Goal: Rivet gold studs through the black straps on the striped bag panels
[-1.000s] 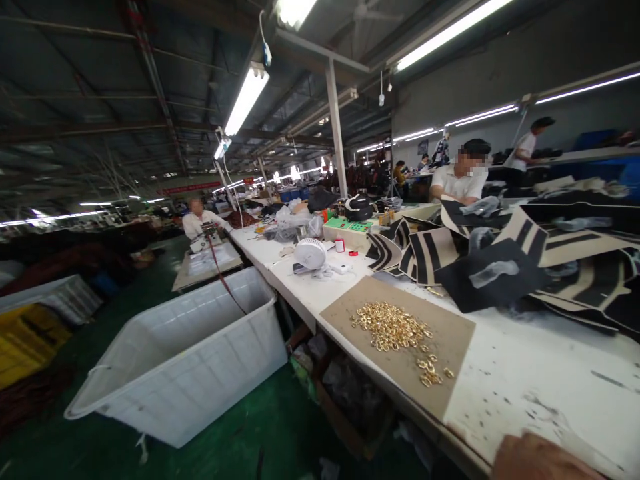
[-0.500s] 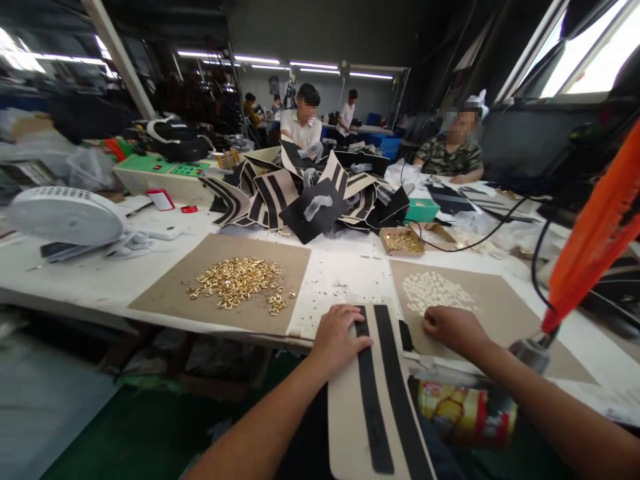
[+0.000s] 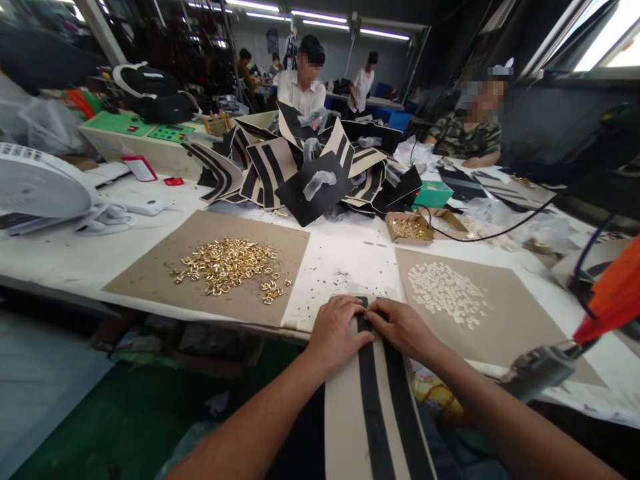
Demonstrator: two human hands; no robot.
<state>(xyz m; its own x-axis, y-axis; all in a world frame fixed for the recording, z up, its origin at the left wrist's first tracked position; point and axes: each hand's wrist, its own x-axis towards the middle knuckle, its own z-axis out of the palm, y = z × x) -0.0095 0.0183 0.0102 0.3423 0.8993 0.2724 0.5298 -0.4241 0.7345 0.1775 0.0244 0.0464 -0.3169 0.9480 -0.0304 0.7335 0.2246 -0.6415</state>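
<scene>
Head view: the striped panel [image 3: 376, 403], at the table edge [image 3: 297, 325], is steadied by the spread left hand [image 3: 339, 331] and seemingly worked by the pinched right hand [image 3: 400, 325], contents unclear; steadiness seems needed next

Two hands [image 3: 336, 335] [image 3: 404, 330]; from them, one striped panel [image 3: 377, 407] at six o'clock, two brown sheets [image 3: 145, 263] [image 3: 525, 320] at ten and three, one fan [image 3: 43, 180] at ten, one green box [image 3: 433, 194] at one.

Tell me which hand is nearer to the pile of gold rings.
Left: the left hand rests on the striped panel, to the right of the gold rings; the right hand is at the same panel, farther right.
</scene>
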